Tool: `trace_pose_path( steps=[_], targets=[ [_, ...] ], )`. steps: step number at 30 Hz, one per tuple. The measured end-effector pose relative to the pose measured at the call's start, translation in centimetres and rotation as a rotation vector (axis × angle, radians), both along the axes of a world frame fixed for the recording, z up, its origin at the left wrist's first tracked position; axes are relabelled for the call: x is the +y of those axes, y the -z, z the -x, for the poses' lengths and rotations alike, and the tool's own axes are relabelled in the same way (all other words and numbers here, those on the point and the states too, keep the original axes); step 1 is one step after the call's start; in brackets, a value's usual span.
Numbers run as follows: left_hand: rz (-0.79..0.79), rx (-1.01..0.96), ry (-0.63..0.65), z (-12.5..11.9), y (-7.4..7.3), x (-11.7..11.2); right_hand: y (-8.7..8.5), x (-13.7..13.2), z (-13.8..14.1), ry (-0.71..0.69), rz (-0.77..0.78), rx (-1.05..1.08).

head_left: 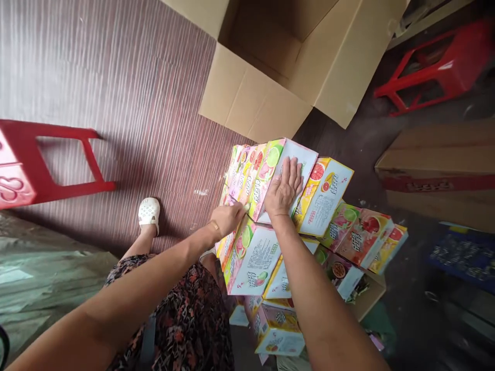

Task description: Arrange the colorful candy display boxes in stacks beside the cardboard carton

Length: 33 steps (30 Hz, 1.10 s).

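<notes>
A heap of colourful fruit-printed cartons lies in front of me. My right hand lies flat with fingers stretched out on the white side of the top row of upright cartons. My left hand is curled against the near left end of that same row, fingers closed on the edge of a carton. Below the row a larger pink and green carton lies tilted toward me.
A big open cardboard box stands on the floor beyond the heap. A red plastic stool is at left, another red stool at top right. A closed brown case and a blue crate sit at right.
</notes>
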<state>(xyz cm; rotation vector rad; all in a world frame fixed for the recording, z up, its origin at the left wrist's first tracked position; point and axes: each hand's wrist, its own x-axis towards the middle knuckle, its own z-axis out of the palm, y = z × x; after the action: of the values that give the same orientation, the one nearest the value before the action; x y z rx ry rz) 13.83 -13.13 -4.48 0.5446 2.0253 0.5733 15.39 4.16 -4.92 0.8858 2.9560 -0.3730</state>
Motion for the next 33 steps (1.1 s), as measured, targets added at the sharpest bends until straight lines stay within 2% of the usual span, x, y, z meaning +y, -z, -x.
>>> trace_pose_path(
  steps=[2,4,6,7,8,10,12,15,16,18,19,21,23,25,27,29,30,32,33],
  targets=[
    [-0.019,-0.029,-0.069,0.2,0.3,-1.9,0.2,0.0,-0.1,-0.004,-0.007,0.016],
    [-0.055,-0.014,-0.190,3.2,1.9,-1.4,0.7,0.0,-0.2,-0.012,-0.021,0.032],
    [-0.060,0.058,-0.323,7.0,4.7,1.4,1.4,0.0,-0.4,-0.020,-0.042,0.032],
    [-0.074,0.087,-0.333,8.5,6.2,3.3,1.8,0.1,-0.5,-0.024,-0.051,0.026],
    [-0.070,0.100,-0.283,9.3,7.6,5.1,2.1,0.1,-0.6,-0.028,-0.060,0.020],
    [-0.054,0.106,-0.196,8.6,9.5,7.1,2.5,0.2,-0.7,-0.029,-0.073,0.013],
    [-0.006,0.035,-0.110,5.5,9.7,6.1,2.5,0.2,-0.6,-0.025,-0.073,0.015],
    [0.032,-0.092,-0.029,1.1,8.4,0.7,2.1,-0.1,-0.2,-0.013,-0.045,0.027],
    [0.036,-0.105,-0.022,0.9,8.3,-0.9,2.0,-0.2,-0.1,-0.011,-0.034,0.033],
    [0.024,-0.090,-0.098,2.6,9.1,-2.1,2.2,-0.4,0.1,-0.008,-0.029,0.048],
    [0.006,-0.068,-0.173,4.3,10.2,-1.6,2.5,-0.5,0.1,-0.011,-0.035,0.056],
    [-0.044,0.006,-0.314,8.0,13.3,1.2,3.3,-0.4,-0.1,-0.025,-0.060,0.069],
    [-0.057,0.046,-0.260,9.7,16.7,4.5,4.3,-0.3,-0.4,-0.054,-0.091,0.072],
    [-0.045,0.041,-0.179,8.5,18.7,5.9,5.0,-0.2,-0.5,-0.083,-0.117,0.071],
    [-0.005,-0.023,-0.108,5.1,18.9,4.3,5.2,-0.3,-0.5,-0.097,-0.137,0.065],
    [0.029,-0.098,-0.061,1.9,17.9,0.8,5.0,-0.5,-0.3,-0.097,-0.142,0.056],
    [0.034,-0.117,-0.048,1.2,17.5,-0.9,4.9,-0.7,-0.2,-0.096,-0.138,0.055],
    [0.034,-0.128,-0.060,1.8,17.7,-3.0,4.9,-1.0,-0.1,-0.092,-0.129,0.074],
    [0.033,-0.116,-0.094,3.1,18.6,-3.1,5.0,-1.0,-0.1,-0.095,-0.127,0.088]
  ],
)
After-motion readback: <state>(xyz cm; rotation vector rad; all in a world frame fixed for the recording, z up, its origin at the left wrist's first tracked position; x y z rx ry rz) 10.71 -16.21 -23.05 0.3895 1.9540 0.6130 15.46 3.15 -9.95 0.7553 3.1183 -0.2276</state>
